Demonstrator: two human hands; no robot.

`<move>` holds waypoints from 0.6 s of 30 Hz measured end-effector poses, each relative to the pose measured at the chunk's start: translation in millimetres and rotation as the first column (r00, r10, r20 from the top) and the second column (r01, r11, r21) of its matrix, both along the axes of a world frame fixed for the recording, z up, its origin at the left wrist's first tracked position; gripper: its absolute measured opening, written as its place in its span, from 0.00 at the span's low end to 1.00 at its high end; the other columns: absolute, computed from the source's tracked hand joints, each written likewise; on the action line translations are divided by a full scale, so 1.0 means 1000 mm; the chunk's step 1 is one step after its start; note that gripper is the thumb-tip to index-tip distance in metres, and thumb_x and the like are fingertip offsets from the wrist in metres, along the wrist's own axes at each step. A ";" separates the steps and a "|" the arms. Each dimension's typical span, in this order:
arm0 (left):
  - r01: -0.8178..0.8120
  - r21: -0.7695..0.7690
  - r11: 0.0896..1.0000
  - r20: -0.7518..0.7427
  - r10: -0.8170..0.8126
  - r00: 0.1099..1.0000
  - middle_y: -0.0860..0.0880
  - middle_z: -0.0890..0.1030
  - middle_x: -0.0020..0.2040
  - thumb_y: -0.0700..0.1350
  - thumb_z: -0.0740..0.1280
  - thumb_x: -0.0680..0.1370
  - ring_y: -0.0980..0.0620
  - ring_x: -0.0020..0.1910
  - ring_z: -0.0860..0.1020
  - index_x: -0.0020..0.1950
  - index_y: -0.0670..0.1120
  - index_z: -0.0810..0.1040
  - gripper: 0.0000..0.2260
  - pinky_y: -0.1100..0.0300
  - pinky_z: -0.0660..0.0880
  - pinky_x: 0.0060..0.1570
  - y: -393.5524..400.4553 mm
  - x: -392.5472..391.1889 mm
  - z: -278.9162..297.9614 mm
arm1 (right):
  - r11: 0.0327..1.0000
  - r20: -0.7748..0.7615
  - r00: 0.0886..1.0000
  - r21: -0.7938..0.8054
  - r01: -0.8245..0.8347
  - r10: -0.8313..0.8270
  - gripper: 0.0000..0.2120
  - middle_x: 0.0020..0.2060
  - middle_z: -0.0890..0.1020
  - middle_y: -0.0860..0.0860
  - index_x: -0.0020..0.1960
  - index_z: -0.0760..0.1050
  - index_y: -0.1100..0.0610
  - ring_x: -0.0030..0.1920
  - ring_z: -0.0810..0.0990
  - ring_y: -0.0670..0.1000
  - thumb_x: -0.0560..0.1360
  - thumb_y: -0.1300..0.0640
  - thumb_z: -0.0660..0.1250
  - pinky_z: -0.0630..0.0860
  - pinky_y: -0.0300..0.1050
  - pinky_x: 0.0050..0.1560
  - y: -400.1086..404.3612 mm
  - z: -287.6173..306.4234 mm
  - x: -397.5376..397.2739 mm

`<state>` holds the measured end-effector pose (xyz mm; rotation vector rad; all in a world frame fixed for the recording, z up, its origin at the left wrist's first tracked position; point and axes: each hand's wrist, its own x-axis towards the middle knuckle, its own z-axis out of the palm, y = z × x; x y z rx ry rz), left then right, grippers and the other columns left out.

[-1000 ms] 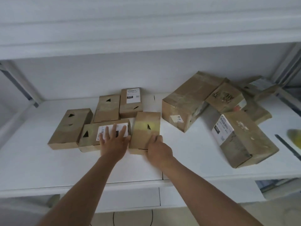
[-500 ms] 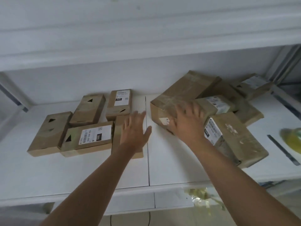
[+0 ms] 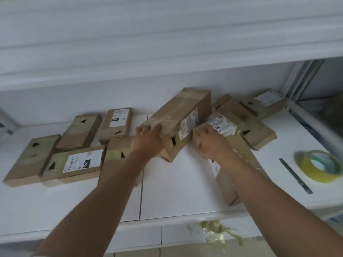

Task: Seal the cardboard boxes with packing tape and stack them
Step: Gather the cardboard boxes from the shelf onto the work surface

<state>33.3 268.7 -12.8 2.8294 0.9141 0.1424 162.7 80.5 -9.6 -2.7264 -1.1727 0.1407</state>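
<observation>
A white shelf (image 3: 172, 191) carries everything, its front edge running across the lower part of the view; on it, right of the middle, the big taped box (image 3: 178, 121) sits tilted, its near end raised off the surface and its labelled side turned toward the right; the left hand (image 3: 148, 140) grips that near end, fingers curled over the top corner; just right of it a smaller labelled box (image 3: 220, 125) lies against the big one, and the right hand (image 3: 209, 143) holds its near corner with fingers bent around the edge; under the right forearm a long box (image 3: 239, 164) stretches toward the shelf front; behind these, more boxes crowd together, the rearmost one (image 3: 265, 102) near the back right corner; at the left, five flat boxes lie in a cluster, touching or nearly so, among them a labelled flat box (image 3: 74, 164) nearest the front and a small upright-labelled one (image 3: 117, 123) at the back; at the right end, well apart from the boxes, lies a yellow tape roll (image 3: 319, 166), with a thin dark blade (image 3: 295, 175) just left of it; crumpled tape scraps (image 3: 215, 232) hang below the shelf front.
</observation>
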 end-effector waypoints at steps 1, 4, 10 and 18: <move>-0.017 -0.006 1.000 0.031 0.017 0.999 0.42 0.74 0.68 0.69 0.47 0.74 0.37 0.66 0.72 0.73 0.56 0.66 0.32 0.45 0.71 0.64 -0.003 -0.005 0.007 | 1.000 -0.003 1.000 0.019 0.002 -0.002 0.17 0.63 0.71 0.58 0.67 0.69 0.57 0.63 0.73 0.61 0.79 0.57 0.61 0.71 0.52 0.58 0.000 0.001 0.000; -0.057 0.001 0.998 0.055 0.057 0.997 0.44 0.80 0.53 0.56 0.51 0.83 0.40 0.50 0.79 0.61 0.47 0.75 0.19 0.52 0.75 0.45 -0.006 -0.015 0.017 | 1.000 0.081 0.997 -0.012 -0.001 0.002 0.16 0.62 0.74 0.58 0.65 0.71 0.57 0.64 0.72 0.60 0.78 0.54 0.61 0.67 0.53 0.62 0.006 0.000 0.000; -0.211 -0.104 0.972 -0.126 0.198 0.972 0.40 0.80 0.58 0.42 0.66 0.80 0.40 0.57 0.80 0.64 0.38 0.73 0.14 0.53 0.75 0.49 0.005 -0.022 0.004 | 0.972 -0.030 0.976 -0.108 0.209 -0.213 0.35 0.77 0.55 0.61 0.78 0.56 0.56 0.76 0.48 0.72 0.77 0.42 0.62 0.47 0.68 0.73 0.008 0.000 0.003; -0.375 -0.394 0.839 0.183 0.471 0.863 0.38 0.81 0.54 0.49 0.53 0.83 0.37 0.53 0.79 0.57 0.39 0.77 0.18 0.50 0.76 0.51 0.014 -0.037 -0.006 | 0.983 -0.061 0.998 -0.181 -0.035 0.024 0.33 0.78 0.53 0.58 0.78 0.54 0.55 0.76 0.52 0.68 0.79 0.46 0.63 0.64 0.59 0.71 -0.001 0.007 0.013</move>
